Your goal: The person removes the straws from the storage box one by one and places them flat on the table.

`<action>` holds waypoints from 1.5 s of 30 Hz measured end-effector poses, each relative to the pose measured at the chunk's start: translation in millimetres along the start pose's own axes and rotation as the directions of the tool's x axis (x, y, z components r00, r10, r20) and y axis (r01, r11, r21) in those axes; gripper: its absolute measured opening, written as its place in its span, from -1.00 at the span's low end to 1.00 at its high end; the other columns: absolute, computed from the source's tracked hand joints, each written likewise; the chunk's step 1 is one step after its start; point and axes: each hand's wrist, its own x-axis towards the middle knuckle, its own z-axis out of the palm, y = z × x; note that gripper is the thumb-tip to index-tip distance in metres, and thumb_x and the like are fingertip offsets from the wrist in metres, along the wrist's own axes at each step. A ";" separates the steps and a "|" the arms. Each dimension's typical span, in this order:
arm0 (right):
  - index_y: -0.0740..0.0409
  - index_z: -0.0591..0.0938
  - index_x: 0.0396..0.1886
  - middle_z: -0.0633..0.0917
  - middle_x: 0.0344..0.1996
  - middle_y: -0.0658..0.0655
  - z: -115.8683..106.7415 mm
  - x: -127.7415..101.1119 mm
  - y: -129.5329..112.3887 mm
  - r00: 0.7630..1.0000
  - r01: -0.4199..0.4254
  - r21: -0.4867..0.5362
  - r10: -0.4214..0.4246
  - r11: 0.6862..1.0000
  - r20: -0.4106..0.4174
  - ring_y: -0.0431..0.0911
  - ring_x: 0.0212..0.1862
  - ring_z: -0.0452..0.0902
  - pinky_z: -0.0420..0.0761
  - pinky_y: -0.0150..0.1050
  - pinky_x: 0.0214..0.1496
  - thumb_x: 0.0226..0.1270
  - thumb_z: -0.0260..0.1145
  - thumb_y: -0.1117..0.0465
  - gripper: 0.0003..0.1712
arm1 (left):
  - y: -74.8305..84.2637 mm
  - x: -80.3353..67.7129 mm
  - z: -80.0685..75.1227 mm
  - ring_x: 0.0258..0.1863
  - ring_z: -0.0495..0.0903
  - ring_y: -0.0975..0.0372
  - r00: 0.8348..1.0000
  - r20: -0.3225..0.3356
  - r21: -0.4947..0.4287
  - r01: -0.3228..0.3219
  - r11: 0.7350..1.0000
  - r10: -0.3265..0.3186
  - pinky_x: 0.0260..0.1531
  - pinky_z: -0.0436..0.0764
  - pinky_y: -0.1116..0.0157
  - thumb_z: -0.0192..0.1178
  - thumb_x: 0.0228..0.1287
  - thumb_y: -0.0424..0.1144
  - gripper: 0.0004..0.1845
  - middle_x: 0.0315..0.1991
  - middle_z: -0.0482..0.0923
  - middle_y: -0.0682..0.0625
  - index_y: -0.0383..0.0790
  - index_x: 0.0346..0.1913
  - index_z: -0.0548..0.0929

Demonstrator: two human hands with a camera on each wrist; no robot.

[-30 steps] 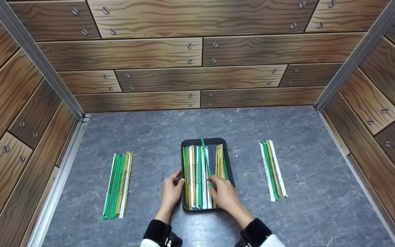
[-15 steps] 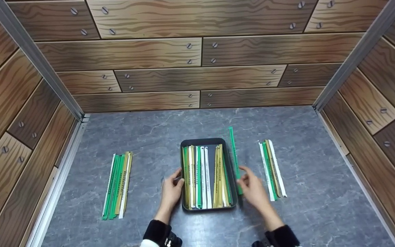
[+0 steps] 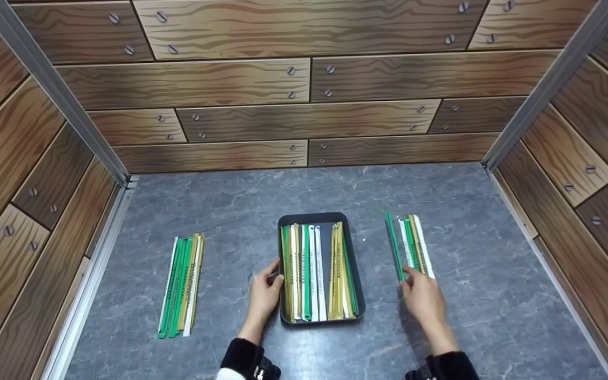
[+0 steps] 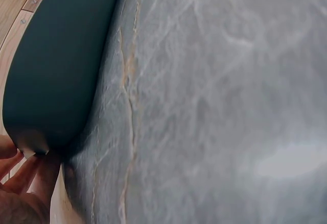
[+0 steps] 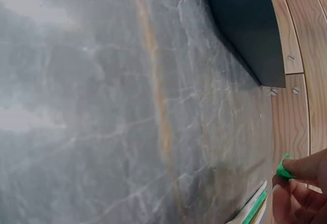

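Your left hand grips the tray edge to steady it; your right hand pinches a green strip, lining it beside the right pile.

1. We worked in a small staged booth rather than a lived-in room.
2. Its walls were panels printed with cartoon wood planks and painted screw heads, closing in three sides.
3. Bare metal framing strips ran down the corners where the panels met.
4. The floor of the booth was a grey marbled sheet serving as the worktop.
5. Each wrist carried a camera, which pointed to a recording setup.
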 end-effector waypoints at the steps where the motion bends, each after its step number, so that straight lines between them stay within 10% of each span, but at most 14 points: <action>1: 0.33 0.60 0.14 0.71 -0.39 0.18 0.2 -0.4 1.0 1.000 -0.004 -0.010 0.004 1.000 -0.004 -0.07 -0.51 0.58 0.54 -0.16 -0.56 0.24 0.33 0.38 -0.56 | -0.1 0.0 0.0 -0.10 0.68 -0.03 1.000 0.000 0.001 0.001 1.000 -0.001 -0.05 0.63 0.10 0.14 0.29 -0.53 -0.54 0.14 0.54 -0.35 -0.45 0.26 0.49; 22: 0.29 0.64 0.02 0.69 -0.26 0.39 5.1 -3.8 9.2 0.993 -0.057 -0.109 0.045 0.992 -0.106 0.27 -0.42 0.63 0.50 0.11 -0.65 0.18 0.39 0.31 -0.62 | 0.3 2.2 0.2 -0.09 0.67 -0.02 1.000 -0.012 0.023 0.022 0.999 -0.022 0.00 0.60 0.07 0.16 0.28 -0.50 -0.54 0.12 0.56 -0.33 -0.41 0.26 0.51; 36: 0.23 0.70 -0.08 0.67 -0.38 0.09 25.4 -12.8 -56.7 0.966 0.250 0.064 -0.244 0.966 -0.083 -0.15 -0.47 0.59 0.56 -0.33 -0.56 0.16 0.40 0.37 -0.70 | -1.9 1.8 0.9 -0.13 0.69 0.02 1.000 -0.019 0.026 0.008 1.000 -0.007 -0.02 0.61 0.11 0.17 0.26 -0.51 -0.53 0.10 0.57 -0.33 -0.42 0.25 0.52; 45: 0.32 0.64 0.04 0.69 -0.16 0.29 50.4 -32.0 -99.4 0.937 0.319 0.088 -0.328 0.944 0.123 0.02 -0.27 0.64 0.66 -0.26 -0.36 0.16 0.36 0.39 -0.61 | -0.4 0.8 0.2 -0.11 0.68 -0.01 1.000 -0.018 0.034 0.005 0.999 -0.004 0.01 0.59 0.06 0.18 0.26 -0.50 -0.53 0.12 0.56 -0.34 -0.43 0.25 0.51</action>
